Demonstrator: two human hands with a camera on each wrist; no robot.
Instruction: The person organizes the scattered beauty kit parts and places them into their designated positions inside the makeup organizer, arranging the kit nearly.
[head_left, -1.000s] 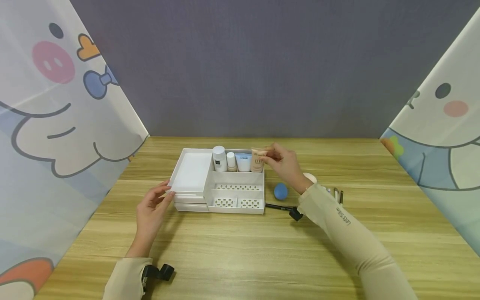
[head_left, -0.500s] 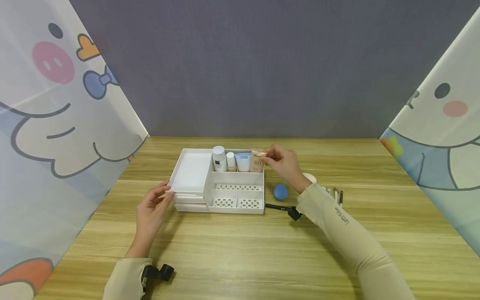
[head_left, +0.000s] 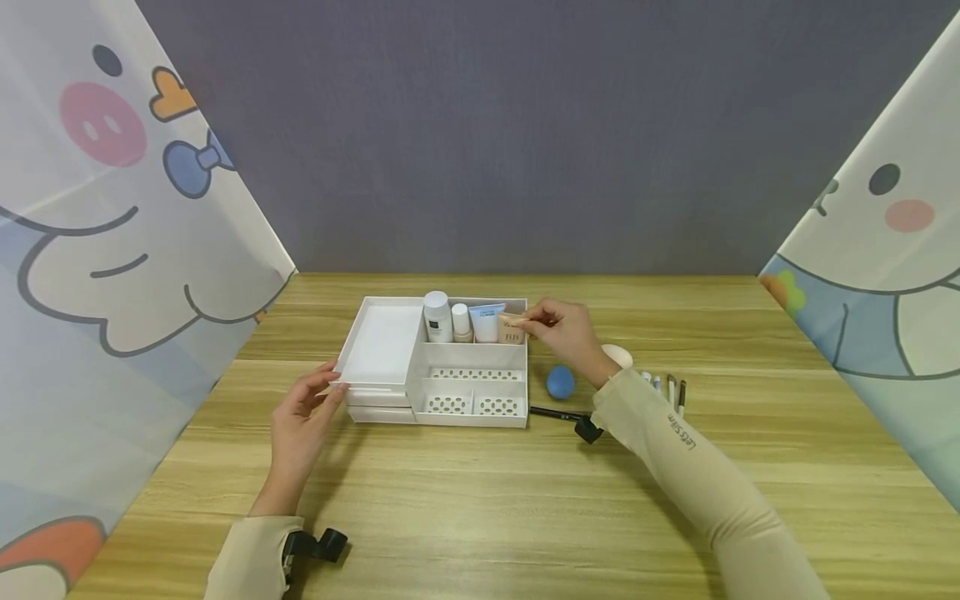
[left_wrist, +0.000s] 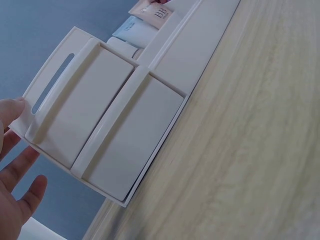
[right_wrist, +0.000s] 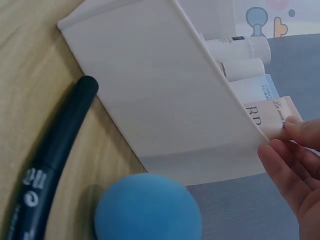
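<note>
Sitting in the box (head_left: 476,358) just left of the right grip (head_left: 564,333), the tube (head_left: 512,332) is pinched by it in the head view. From the left wrist, the box's corner is held by the left grip (left_wrist: 12,175). From the right wrist, a sponge (right_wrist: 148,211) is seen near the right grip.

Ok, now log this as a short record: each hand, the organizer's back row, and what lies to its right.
Left hand: holds the front left corner of the white organizer
Right hand: pinches the top of the beige BB tube
Back row, left to right: larger bottle, smaller bottle, blue-and-white tube, beige BB tube
Right of organizer: blue ball, black pen, white rounded item, slim brush-like items
</note>
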